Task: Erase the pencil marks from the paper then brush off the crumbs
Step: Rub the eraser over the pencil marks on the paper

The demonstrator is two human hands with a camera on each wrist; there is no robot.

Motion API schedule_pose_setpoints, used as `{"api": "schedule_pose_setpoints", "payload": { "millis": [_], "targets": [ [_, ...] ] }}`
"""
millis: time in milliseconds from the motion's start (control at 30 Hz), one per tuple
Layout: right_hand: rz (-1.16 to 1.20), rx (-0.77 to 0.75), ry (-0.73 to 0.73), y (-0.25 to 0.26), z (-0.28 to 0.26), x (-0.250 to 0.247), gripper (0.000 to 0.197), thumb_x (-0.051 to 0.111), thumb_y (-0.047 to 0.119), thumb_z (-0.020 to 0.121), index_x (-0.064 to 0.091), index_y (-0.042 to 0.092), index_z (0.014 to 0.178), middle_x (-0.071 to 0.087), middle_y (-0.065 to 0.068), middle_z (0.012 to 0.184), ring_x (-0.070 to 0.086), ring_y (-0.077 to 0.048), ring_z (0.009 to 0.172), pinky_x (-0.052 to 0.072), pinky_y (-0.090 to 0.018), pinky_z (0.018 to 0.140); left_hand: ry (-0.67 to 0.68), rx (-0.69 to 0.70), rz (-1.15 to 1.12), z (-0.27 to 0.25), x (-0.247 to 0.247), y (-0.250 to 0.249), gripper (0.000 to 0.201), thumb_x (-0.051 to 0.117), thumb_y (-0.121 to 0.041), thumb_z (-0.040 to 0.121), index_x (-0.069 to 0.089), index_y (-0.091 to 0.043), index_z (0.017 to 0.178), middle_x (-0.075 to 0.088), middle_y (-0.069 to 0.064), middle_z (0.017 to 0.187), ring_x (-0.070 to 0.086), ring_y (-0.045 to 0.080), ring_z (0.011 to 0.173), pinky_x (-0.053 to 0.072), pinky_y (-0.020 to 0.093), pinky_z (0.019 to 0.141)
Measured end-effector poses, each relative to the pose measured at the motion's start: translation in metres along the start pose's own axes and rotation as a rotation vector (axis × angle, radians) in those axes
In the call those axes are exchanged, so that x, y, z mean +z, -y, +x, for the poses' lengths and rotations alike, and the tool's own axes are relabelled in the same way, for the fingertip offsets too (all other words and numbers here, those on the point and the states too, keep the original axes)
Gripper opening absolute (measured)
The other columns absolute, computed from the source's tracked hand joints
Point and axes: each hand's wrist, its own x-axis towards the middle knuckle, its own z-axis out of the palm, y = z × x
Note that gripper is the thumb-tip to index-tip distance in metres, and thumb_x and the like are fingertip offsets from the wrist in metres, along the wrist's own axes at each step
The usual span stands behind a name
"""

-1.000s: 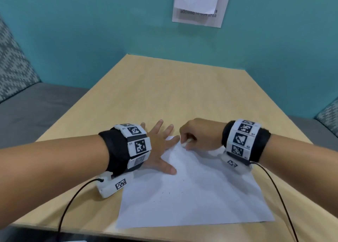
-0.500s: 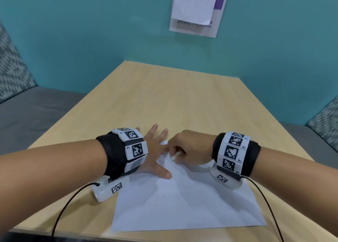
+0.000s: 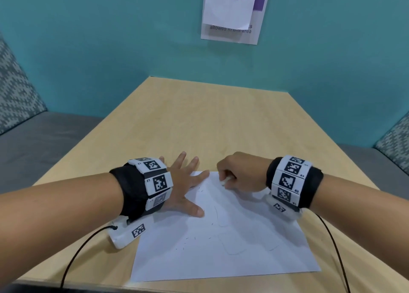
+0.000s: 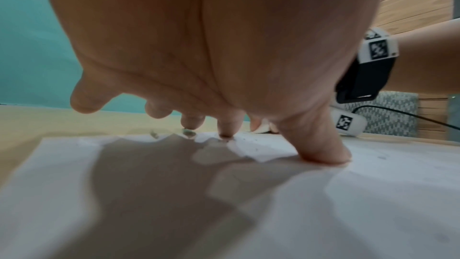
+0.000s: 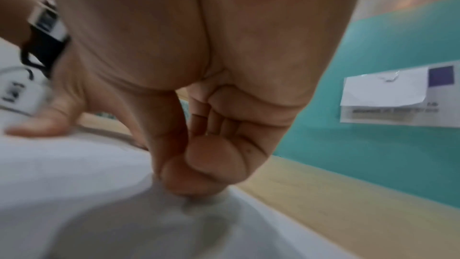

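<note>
1. Right hand [image 3: 240,173]: curled tight, pinching a small white eraser [image 3: 226,180], tip down on the paper [image 3: 232,255] near its far edge, at about 1 o'clock from the sheet's middle. Blurred in the right wrist view, eraser itself hidden under the fingertips there.
2. Left hand [image 3: 184,182]: spread flat, fingers splayed, thumb and fingertips pressing the sheet's far left corner, at about 10 o'clock, pinning it to the bench [image 3: 210,120].
3. Paper: lying flat near the bench's near edge, carrying faint pencil marks [image 3: 230,246] toward 6 o'clock and dark crumbs [image 3: 188,240] scattered around 7 o'clock and by the left fingertips.
4. Step in hand, by judgement: erasing, not yet brushing, since faint lines remain.
5. Next move probably calls for: rubbing toward 6 o'clock over the remaining lines, short strokes, left hand holding firm against creasing; then sweeping crumbs off.
</note>
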Motion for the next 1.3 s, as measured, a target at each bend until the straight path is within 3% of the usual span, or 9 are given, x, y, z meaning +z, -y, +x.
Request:
{"api": "schedule_pose_setpoints", "payload": {
  "millis": [133, 367, 533, 633, 767, 933, 1067, 1233, 1300],
  "targets": [
    [0.020, -0.097, 0.070, 0.016, -0.006, 0.012, 0.010, 0.061, 0.020, 0.087, 0.054, 0.025, 0.084, 0.051, 0.015, 0.070, 0.051, -0.011, 0.067, 0.045, -0.027, 0.066, 0.005, 0.006, -0.012, 0.000, 0.000, 0.002, 0.109, 0.042, -0.090, 0.073, -0.018, -0.045, 0.152, -0.028, -0.002, 0.162, -0.033, 0.029, 0.146, -0.005, 0.072, 0.112],
    [0.022, 0.054, 0.002, -0.012, 0.004, -0.001, 0.010, 0.059, 0.017, 0.088, 0.055, 0.023, 0.082, 0.049, 0.015, 0.072, 0.045, -0.003, 0.065, 0.035, -0.021, 0.058, 0.022, 0.017, 0.038, 0.001, -0.007, 0.000, 0.113, 0.045, -0.090, 0.072, -0.016, -0.042, 0.154, -0.029, -0.003, 0.162, -0.034, 0.030, 0.145, -0.009, 0.072, 0.110],
    [0.041, 0.071, -0.001, -0.010, 0.001, -0.003, 0.008, 0.060, 0.016, 0.089, 0.056, 0.021, 0.084, 0.049, 0.013, 0.070, 0.046, -0.006, 0.062, 0.035, -0.022, 0.058, -0.023, 0.132, 0.032, 0.022, -0.017, -0.011, 0.110, 0.050, -0.087, 0.071, -0.021, -0.052, 0.148, -0.027, -0.001, 0.162, -0.033, 0.032, 0.145, -0.012, 0.072, 0.110],
    [0.034, 0.021, 0.022, 0.000, -0.005, -0.001, 0.011, 0.059, 0.015, 0.089, 0.054, 0.021, 0.082, 0.049, 0.012, 0.069, 0.047, -0.010, 0.063, 0.037, -0.025, 0.062, -0.013, 0.132, -0.039, 0.025, -0.018, -0.017, 0.104, 0.057, -0.081, 0.075, -0.008, -0.054, 0.151, -0.024, 0.002, 0.164, -0.033, 0.033, 0.144, -0.013, 0.065, 0.111],
    [0.083, -0.168, 0.126, 0.026, -0.014, 0.012, 0.008, 0.063, 0.016, 0.088, 0.064, 0.015, 0.096, 0.048, 0.016, 0.069, 0.046, -0.002, 0.063, 0.041, -0.024, 0.067, -0.027, 0.169, -0.073, 0.016, -0.024, -0.021, 0.080, 0.063, -0.068, 0.081, 0.028, -0.048, 0.150, -0.020, 0.005, 0.164, -0.037, 0.029, 0.141, -0.020, 0.059, 0.110],
    [0.019, -0.006, 0.050, -0.002, -0.005, -0.004, 0.005, 0.061, 0.016, 0.088, 0.060, 0.020, 0.088, 0.052, 0.012, 0.072, 0.050, -0.013, 0.068, 0.040, -0.027, 0.070, 0.008, 0.096, -0.029, 0.024, -0.015, -0.017, 0.107, 0.058, -0.083, 0.072, -0.015, -0.059, 0.147, -0.025, 0.006, 0.163, -0.033, 0.040, 0.143, -0.013, 0.067, 0.110],
    [0.061, -0.135, 0.133, 0.020, -0.016, 0.011, 0.007, 0.062, 0.016, 0.087, 0.057, 0.022, 0.088, 0.055, 0.010, 0.074, 0.051, -0.011, 0.067, 0.040, -0.024, 0.066, -0.006, 0.130, -0.052, 0.021, -0.017, -0.016, 0.096, 0.061, -0.077, 0.075, 0.003, -0.059, 0.149, -0.024, 0.009, 0.163, -0.032, 0.043, 0.143, -0.015, 0.064, 0.110],
    [0.015, -0.003, 0.019, -0.005, -0.009, -0.002, 0.010, 0.060, 0.014, 0.086, 0.066, 0.011, 0.094, 0.060, 0.005, 0.079, 0.050, -0.011, 0.066, 0.039, -0.026, 0.067, -0.013, 0.098, -0.042, 0.024, -0.012, -0.015, 0.110, 0.058, -0.085, 0.069, -0.018, -0.062, 0.145, -0.024, 0.006, 0.163, -0.033, 0.041, 0.143, -0.011, 0.069, 0.109],
    [0.024, -0.055, 0.037, 0.006, -0.012, 0.004, 0.004, 0.059, 0.014, 0.086, 0.062, 0.013, 0.089, 0.061, 0.002, 0.079, 0.051, -0.013, 0.067, 0.040, -0.025, 0.066, -0.015, 0.107, -0.030, 0.022, -0.014, -0.016, 0.107, 0.059, -0.082, 0.072, -0.014, -0.060, 0.147, -0.024, 0.008, 0.163, -0.032, 0.043, 0.143, -0.013, 0.067, 0.109]
  ]
}}
